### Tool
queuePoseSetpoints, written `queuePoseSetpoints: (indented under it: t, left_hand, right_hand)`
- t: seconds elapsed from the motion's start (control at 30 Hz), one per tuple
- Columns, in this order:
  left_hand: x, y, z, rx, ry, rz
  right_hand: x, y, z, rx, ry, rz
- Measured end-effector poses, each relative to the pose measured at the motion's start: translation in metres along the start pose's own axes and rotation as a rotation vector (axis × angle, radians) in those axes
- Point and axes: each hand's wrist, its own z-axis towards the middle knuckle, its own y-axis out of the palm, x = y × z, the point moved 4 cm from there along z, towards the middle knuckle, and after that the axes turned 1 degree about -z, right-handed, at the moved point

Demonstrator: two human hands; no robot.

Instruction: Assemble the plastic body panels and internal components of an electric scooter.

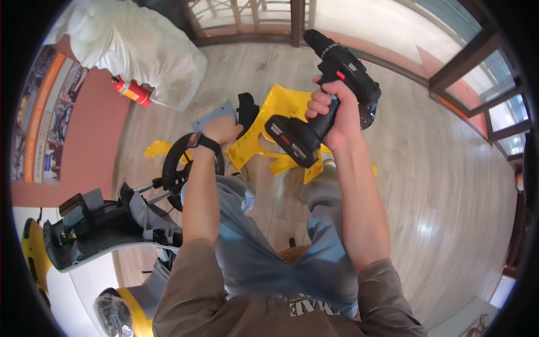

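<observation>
My right hand is shut around the grip of a black cordless drill, held up in the air with its chuck pointing away toward the far wall. My left hand, with a black watch on the wrist, reaches down onto a yellow plastic body panel lying on the wooden floor, beside a small black part. Whether the left hand grips the panel or only rests on it is hidden from this angle. I am seated, with my knees in grey trousers below both forearms.
A black wheel and a grey-and-black ride-on vehicle frame lie at my left. More yellow panels lie on the floor. A red fire extinguisher and a white covered bundle stand at the back left. Glass doors line the far wall.
</observation>
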Motion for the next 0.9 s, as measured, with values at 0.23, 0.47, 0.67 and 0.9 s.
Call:
queuePoseSetpoints:
  t: [0.23, 0.47, 0.67, 0.9]
  left_hand:
    - [-0.034, 0.005, -0.001, -0.067, -0.062, 0.049]
    - [-0.044, 0.039, 0.082, -0.131, 0.046, 0.105]
    - [-0.126, 0.108, 0.156, -0.422, -0.150, -0.148]
    - [-0.154, 0.184, 0.234, -0.219, -0.124, 0.073]
  right_hand:
    - [0.025, -0.007, 0.015, 0.213, -0.049, -0.327]
    - [0.034, -0.018, 0.016, 0.321, -0.073, -0.281]
    - [0.037, -0.029, 0.009, 0.344, -0.034, -0.260]
    - [0.035, -0.040, -0.012, 0.610, 0.070, -0.158]
